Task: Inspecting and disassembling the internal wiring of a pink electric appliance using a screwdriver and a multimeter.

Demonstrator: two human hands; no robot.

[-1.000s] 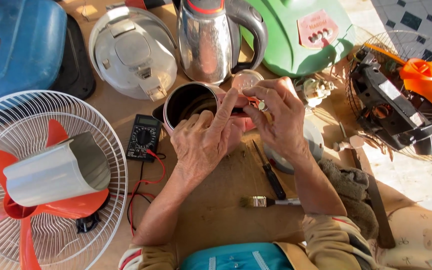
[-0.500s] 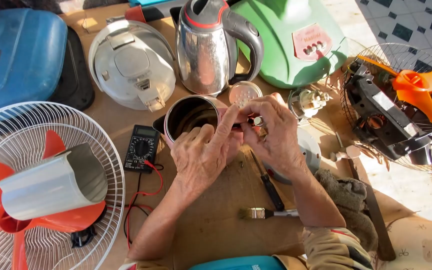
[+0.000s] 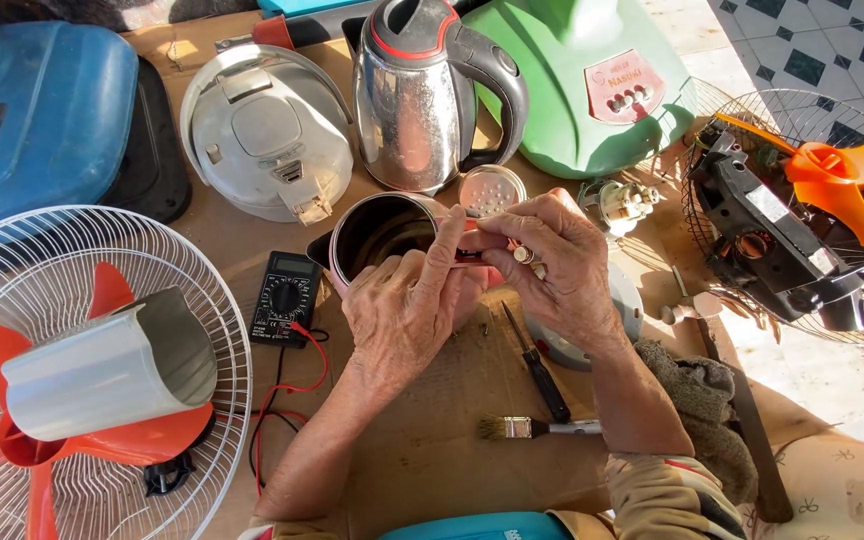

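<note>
Scanning left to right: blue appliance housing [image 3: 37, 110] top left, white fan guard [image 3: 102, 370] with red blades and a curved grey metal sheet [image 3: 112, 365] lying on it, lower left. White rice cooker lid [image 3: 267, 130] sits behind, black multimeter [image 3: 285, 298] with red lead just right of the fan guard on the desk [image 3: 432, 440].

Centre: left hand [image 3: 407, 315] curled, thumb and fingers pinched on the rim area of a round metal pot [image 3: 377, 235], which lies tilted with its dark mouth toward the camera, just in front of the steel kettle [image 3: 422, 95]. Right hand [image 3: 562, 270] also closed, fingertips pinching a small metal part [image 3: 524, 254] right at the pot's edge, touching the left hand's fingers. What exactly the small part is, too small to tell.

Change from a second ago: both hands sit slightly lower and closer together in view, fingers tighter on the small part; pot, kettle and tools lie as before. Judging from that, the fiddly fitting work at the pot's rim is ongoing, not finished.

Below the hands: black screwdriver [image 3: 542, 370] and small paintbrush [image 3: 537, 428] lie on the desk, untouched. Right: green housing [image 3: 592, 80], a small switch assembly [image 3: 624, 203], grey rag [image 3: 702, 400], dismantled fan with orange blade [image 3: 832, 175] far right.
</note>
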